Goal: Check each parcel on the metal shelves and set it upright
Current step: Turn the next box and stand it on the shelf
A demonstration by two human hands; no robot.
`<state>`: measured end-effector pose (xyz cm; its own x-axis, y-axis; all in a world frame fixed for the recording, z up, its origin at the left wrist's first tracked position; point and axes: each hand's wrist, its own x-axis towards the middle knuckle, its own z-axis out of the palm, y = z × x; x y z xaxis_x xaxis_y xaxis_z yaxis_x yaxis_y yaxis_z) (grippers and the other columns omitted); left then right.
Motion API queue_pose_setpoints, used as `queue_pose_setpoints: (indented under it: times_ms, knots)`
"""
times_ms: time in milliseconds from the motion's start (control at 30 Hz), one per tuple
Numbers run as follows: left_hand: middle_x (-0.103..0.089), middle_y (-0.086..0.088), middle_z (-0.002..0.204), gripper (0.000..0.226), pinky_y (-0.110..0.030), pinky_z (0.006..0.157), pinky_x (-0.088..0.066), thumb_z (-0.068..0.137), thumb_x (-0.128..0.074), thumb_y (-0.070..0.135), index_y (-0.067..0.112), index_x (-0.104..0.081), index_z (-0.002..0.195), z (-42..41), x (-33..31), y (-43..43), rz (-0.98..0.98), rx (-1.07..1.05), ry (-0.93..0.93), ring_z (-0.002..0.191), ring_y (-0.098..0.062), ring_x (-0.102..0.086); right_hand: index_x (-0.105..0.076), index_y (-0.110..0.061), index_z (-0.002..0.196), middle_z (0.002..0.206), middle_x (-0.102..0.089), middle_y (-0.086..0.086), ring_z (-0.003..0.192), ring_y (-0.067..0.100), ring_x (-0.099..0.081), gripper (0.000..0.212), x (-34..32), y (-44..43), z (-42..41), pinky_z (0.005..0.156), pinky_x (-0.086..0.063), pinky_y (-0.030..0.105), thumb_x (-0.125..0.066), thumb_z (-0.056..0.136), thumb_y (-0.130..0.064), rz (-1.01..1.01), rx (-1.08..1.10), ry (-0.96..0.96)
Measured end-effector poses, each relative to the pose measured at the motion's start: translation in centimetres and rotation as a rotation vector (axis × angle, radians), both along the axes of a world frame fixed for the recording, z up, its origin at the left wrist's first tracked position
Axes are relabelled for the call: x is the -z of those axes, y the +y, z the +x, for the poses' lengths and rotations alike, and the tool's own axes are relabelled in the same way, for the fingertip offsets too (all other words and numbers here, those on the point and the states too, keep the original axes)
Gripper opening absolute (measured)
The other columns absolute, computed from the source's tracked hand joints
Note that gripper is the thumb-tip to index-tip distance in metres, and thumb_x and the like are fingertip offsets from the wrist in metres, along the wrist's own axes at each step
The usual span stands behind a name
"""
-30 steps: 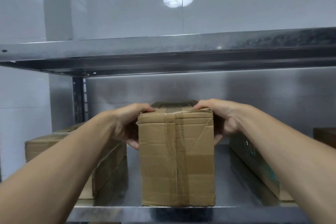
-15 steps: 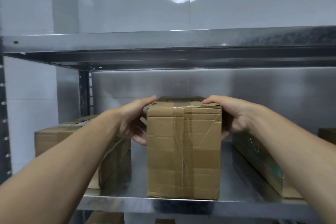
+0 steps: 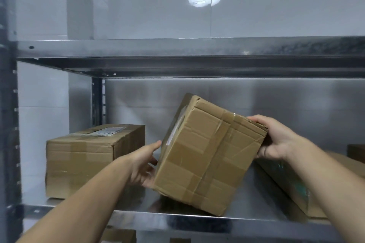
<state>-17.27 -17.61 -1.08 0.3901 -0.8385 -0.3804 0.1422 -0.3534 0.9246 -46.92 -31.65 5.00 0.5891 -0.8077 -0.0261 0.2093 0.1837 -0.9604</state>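
While the middle box (image 3: 209,156) tilts at the front of the shelf (image 3: 177,221), left hand (image 3: 144,165) and right hand (image 3: 276,142) hold its sides, fingers (image 3: 256,119) curled round it; not yet upright; the left box (image 3: 92,156) and right box (image 3: 292,183) lie flat, apparently still to do.

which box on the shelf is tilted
The middle box, held by the left hand and right hand, is tipped askew; the left box lies flat.

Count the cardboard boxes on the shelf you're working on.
4: left box lying flat; tilted box held by left hand and right hand; right box lying low; far-right box cut off by the frame. Others may be hidden.
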Motion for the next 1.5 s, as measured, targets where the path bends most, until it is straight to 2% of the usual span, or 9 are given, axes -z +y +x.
queue_pose_setpoints:
  times_ms: [133,333,500,700,800,933,1067,1233,1500]
  knots:
    - [-0.063,-0.020,0.128,0.064,-0.049,0.068,-0.062,0.099,-0.042,0.061,0.001,-0.060,0.107,-0.7,0.0,-0.1,-0.107,-0.011,0.099,0.098,-0.035,-0.067,-0.071,-0.015,0.081,0.075,-0.072,0.008,0.067,0.027,-0.072,0.017,1.8,-0.6,-0.5,0.082,-0.057,0.046,-0.065,0.075,-0.029,0.019,-0.029,-0.098]
    - [-0.066,-0.006,0.060,0.040,-0.028,0.061,-0.047,0.102,-0.043,0.037,0.010,-0.064,0.081,-1.2,-1.8,0.3,-0.215,-0.111,0.036,0.054,-0.023,-0.063,-0.059,-0.032,0.136,0.091,-0.076,0.005,0.064,0.017,-0.070,0.044,4.3,-2.1,-0.9,0.064,-0.060,0.036,-0.044,0.101,-0.010,-0.018,-0.027,-0.149]
    - [-0.054,-0.003,0.057,0.035,-0.027,0.060,-0.045,0.094,-0.038,0.028,0.015,-0.052,0.066,-1.1,-2.4,0.7,-0.250,-0.134,0.038,0.054,-0.024,-0.050,-0.069,-0.019,0.127,0.092,-0.072,0.007,0.065,0.020,-0.064,0.047,6.2,-2.3,-1.0,0.056,-0.054,0.029,-0.046,0.088,-0.004,-0.050,0.003,-0.038]
    - [-0.039,0.001,0.064,0.012,-0.032,0.069,-0.043,0.070,-0.050,0.029,0.023,-0.041,0.065,-1.7,-3.0,0.8,-0.290,-0.105,0.050,0.060,-0.021,-0.040,-0.072,-0.012,0.121,0.119,-0.071,0.019,0.107,0.034,-0.064,0.060,7.2,-1.5,-0.6,0.101,-0.049,0.050,-0.066,0.087,-0.061,-0.094,0.113,0.205]
    - [-0.037,0.001,0.069,0.017,-0.035,0.067,-0.045,0.065,-0.053,0.033,0.028,-0.037,0.069,-1.8,-3.3,0.7,-0.267,-0.091,-0.014,0.063,-0.021,-0.040,-0.072,-0.017,0.088,0.078,-0.071,0.008,0.075,0.027,-0.062,0.044,7.5,-0.9,-0.6,0.077,-0.050,0.039,-0.056,0.093,-0.058,-0.121,0.073,0.298]
    - [-0.038,-0.001,0.063,0.020,-0.027,0.047,-0.047,0.085,-0.046,0.031,0.022,-0.040,0.067,-1.8,-3.6,0.2,-0.252,-0.117,-0.134,0.058,-0.022,-0.042,-0.074,-0.029,0.099,0.057,-0.032,-0.004,0.047,0.013,-0.035,0.027,7.9,-1.1,-0.9,0.055,-0.039,0.027,-0.049,0.103,-0.038,-0.031,0.007,0.146]
    - [-0.042,-0.001,0.060,0.023,-0.021,0.040,-0.045,0.088,-0.045,0.031,0.023,-0.037,0.067,-2.5,-3.5,0.2,-0.238,-0.103,-0.218,0.057,-0.022,-0.044,-0.067,-0.018,0.074,0.054,-0.054,0.004,0.041,0.018,-0.050,0.048,7.7,-1.1,-0.8,0.059,-0.048,0.034,-0.050,0.097,-0.057,0.047,-0.012,0.141]
    - [-0.043,-0.002,0.066,0.023,-0.023,0.040,-0.046,0.088,-0.046,0.031,0.022,-0.040,0.068,-2.5,-3.7,0.1,-0.228,-0.111,-0.221,0.059,-0.022,-0.048,-0.077,-0.019,0.095,0.084,-0.072,0.014,0.084,0.033,-0.066,0.068,7.6,-2.4,0.4,0.091,-0.053,0.056,-0.056,0.073,-0.080,0.013,-0.007,0.167]
    - [-0.044,-0.003,0.065,0.026,-0.023,0.041,-0.047,0.088,-0.045,0.032,0.021,-0.042,0.065,-2.5,-3.7,-0.2,-0.219,-0.153,-0.208,0.061,-0.021,-0.047,-0.076,-0.020,0.093,0.082,-0.071,0.015,0.089,0.034,-0.065,0.065,7.7,-2.3,0.9,0.096,-0.050,0.064,-0.056,0.074,-0.079,-0.030,0.005,0.184]
